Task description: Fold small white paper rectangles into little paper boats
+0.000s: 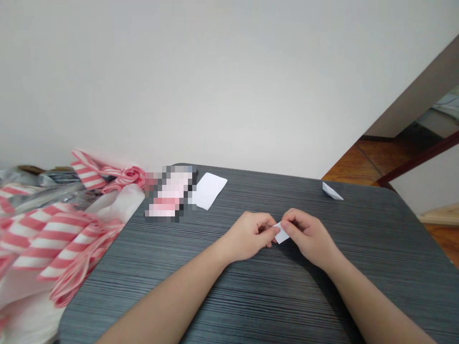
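My left hand (251,234) and my right hand (308,234) meet over the middle of the dark striped table (251,296). Both pinch a small folded white paper piece (281,234) between their fingertips, just above the tabletop. The fingers of both hands are curled closed around it, and most of the paper is hidden by them.
A flat white paper sheet (210,190) lies at the table's back, next to a pixelated pink-and-white object (170,198). A small folded white paper (332,191) sits at the back right edge. Pink-and-white striped plastic bags (60,234) pile up left of the table. A white wall stands behind.
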`<move>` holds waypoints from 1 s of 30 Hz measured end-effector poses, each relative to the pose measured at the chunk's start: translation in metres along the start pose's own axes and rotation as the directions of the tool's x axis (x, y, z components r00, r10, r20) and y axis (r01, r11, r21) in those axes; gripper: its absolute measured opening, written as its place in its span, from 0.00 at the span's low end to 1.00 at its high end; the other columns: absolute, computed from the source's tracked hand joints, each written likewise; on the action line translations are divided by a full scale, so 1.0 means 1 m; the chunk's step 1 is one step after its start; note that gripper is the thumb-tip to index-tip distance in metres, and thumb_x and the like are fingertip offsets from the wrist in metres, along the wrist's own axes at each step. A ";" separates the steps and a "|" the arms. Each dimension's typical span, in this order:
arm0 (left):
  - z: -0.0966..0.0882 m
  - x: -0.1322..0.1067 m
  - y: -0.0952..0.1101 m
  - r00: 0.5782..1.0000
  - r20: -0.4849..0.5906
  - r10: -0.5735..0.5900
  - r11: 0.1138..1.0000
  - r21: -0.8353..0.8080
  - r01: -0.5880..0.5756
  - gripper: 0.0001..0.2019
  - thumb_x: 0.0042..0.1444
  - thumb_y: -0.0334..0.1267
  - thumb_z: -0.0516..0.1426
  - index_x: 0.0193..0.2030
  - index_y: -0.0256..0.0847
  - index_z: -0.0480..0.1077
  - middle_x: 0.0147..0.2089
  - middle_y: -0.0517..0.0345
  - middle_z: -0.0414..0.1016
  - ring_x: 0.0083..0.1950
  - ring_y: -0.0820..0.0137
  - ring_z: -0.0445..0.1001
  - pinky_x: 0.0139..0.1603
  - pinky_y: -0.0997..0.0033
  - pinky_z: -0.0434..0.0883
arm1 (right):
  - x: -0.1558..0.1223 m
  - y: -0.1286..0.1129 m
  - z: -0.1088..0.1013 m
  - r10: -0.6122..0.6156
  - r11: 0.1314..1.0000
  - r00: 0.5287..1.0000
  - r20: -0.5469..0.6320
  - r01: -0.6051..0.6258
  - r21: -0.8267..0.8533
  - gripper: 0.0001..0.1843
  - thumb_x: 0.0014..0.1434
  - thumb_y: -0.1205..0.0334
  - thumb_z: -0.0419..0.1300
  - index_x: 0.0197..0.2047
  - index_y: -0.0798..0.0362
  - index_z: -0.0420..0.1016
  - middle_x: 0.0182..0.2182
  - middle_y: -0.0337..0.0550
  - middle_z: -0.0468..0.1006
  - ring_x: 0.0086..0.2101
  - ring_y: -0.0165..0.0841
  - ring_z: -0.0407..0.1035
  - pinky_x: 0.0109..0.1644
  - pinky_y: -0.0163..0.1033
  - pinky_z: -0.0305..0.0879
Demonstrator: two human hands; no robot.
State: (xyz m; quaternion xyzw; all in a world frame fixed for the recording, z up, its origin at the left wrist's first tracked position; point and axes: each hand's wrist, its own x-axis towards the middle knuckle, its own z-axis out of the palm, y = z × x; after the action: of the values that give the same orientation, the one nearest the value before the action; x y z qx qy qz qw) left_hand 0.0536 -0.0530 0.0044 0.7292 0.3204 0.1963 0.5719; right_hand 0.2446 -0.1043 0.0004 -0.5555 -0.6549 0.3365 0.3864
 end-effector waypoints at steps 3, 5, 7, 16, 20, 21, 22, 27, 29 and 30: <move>0.000 0.000 -0.001 1.000 0.005 0.010 1.000 0.013 -0.010 0.13 0.63 0.45 0.55 0.33 0.38 0.73 0.28 0.57 0.78 0.28 0.73 0.75 0.31 0.76 0.68 | 0.000 -0.001 0.000 0.005 1.000 1.000 0.007 -0.005 -0.008 0.10 0.64 0.63 0.57 0.29 0.52 0.70 0.28 0.39 0.72 0.30 0.33 0.67 0.37 0.37 0.63; 0.000 0.001 -0.001 1.000 0.005 0.009 1.000 -0.003 -0.009 0.13 0.62 0.45 0.56 0.33 0.38 0.72 0.28 0.57 0.78 0.28 0.73 0.74 0.31 0.76 0.68 | 0.001 -0.002 0.000 -0.005 1.000 1.000 0.009 0.005 -0.009 0.10 0.64 0.63 0.56 0.29 0.52 0.70 0.28 0.39 0.73 0.30 0.33 0.67 0.37 0.37 0.64; 0.001 0.001 -0.002 1.000 0.004 0.001 1.000 -0.023 -0.001 0.14 0.62 0.45 0.56 0.32 0.38 0.72 0.27 0.57 0.78 0.28 0.73 0.74 0.30 0.77 0.68 | 0.001 -0.002 0.000 -0.010 1.000 1.000 0.006 0.010 -0.007 0.11 0.64 0.63 0.56 0.29 0.52 0.70 0.28 0.39 0.73 0.30 0.33 0.67 0.37 0.37 0.64; 0.002 0.005 -0.005 0.998 -0.029 -0.057 0.973 -0.224 0.049 0.12 0.61 0.44 0.57 0.32 0.36 0.71 0.25 0.59 0.74 0.25 0.75 0.71 0.29 0.76 0.70 | 0.000 0.003 -0.002 0.067 0.998 0.998 0.014 -0.067 0.013 0.10 0.64 0.61 0.55 0.31 0.52 0.70 0.27 0.37 0.71 0.30 0.32 0.66 0.35 0.36 0.62; 0.001 0.006 -0.004 0.995 -0.060 -0.077 0.960 -0.276 0.057 0.10 0.61 0.41 0.57 0.32 0.36 0.71 0.25 0.59 0.74 0.24 0.76 0.70 0.28 0.76 0.69 | -0.001 0.000 -0.003 0.061 0.998 0.998 0.030 -0.061 -0.022 0.12 0.65 0.61 0.55 0.28 0.52 0.68 0.25 0.36 0.69 0.28 0.31 0.63 0.34 0.36 0.60; 0.001 0.007 -0.003 0.995 -0.060 -0.079 0.960 -0.273 0.060 0.11 0.61 0.41 0.57 0.32 0.36 0.71 0.25 0.59 0.74 0.24 0.76 0.70 0.29 0.76 0.69 | -0.001 -0.001 -0.003 0.060 0.998 0.998 0.025 -0.059 -0.026 0.13 0.65 0.61 0.55 0.28 0.52 0.67 0.25 0.36 0.68 0.28 0.31 0.62 0.34 0.36 0.60; 0.001 0.006 -0.002 0.995 -0.058 -0.079 0.961 -0.268 0.061 0.11 0.61 0.41 0.57 0.32 0.35 0.71 0.25 0.59 0.74 0.25 0.76 0.70 0.29 0.76 0.69 | -0.001 -0.001 -0.003 0.058 0.998 0.998 0.019 -0.058 -0.028 0.13 0.65 0.61 0.55 0.28 0.52 0.66 0.25 0.36 0.68 0.28 0.31 0.62 0.34 0.36 0.59; 0.000 0.006 0.000 0.998 -0.037 -0.060 0.970 -0.238 0.050 0.14 0.63 0.43 0.54 0.33 0.35 0.73 0.25 0.58 0.74 0.25 0.75 0.70 0.29 0.75 0.69 | -0.001 -0.001 -0.003 0.055 0.998 0.999 -0.001 -0.055 -0.032 0.13 0.65 0.61 0.55 0.28 0.52 0.65 0.25 0.36 0.67 0.28 0.31 0.62 0.34 0.36 0.59; -0.001 0.006 -0.001 0.998 -0.020 -0.061 0.975 -0.215 0.055 0.15 0.64 0.43 0.53 0.33 0.35 0.74 0.25 0.58 0.74 0.25 0.74 0.71 0.30 0.75 0.69 | -0.001 -0.001 -0.003 0.050 0.998 0.999 0.011 -0.049 -0.037 0.13 0.65 0.61 0.55 0.28 0.52 0.66 0.25 0.36 0.68 0.28 0.31 0.62 0.34 0.36 0.59; -0.001 0.005 -0.001 0.998 -0.014 -0.065 0.978 -0.200 0.061 0.16 0.64 0.43 0.53 0.33 0.35 0.74 0.25 0.57 0.74 0.25 0.74 0.71 0.29 0.75 0.69 | 0.000 -0.002 -0.003 0.049 0.998 0.999 0.019 -0.048 -0.038 0.13 0.65 0.61 0.55 0.28 0.52 0.67 0.26 0.37 0.69 0.28 0.31 0.63 0.34 0.36 0.59</move>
State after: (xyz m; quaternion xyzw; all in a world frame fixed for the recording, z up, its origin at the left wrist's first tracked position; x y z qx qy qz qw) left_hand 0.0566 -0.0483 0.0035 0.6556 0.3278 0.2169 0.6447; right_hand 0.2469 -0.1049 0.0035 -0.5751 -0.6513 0.3388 0.3610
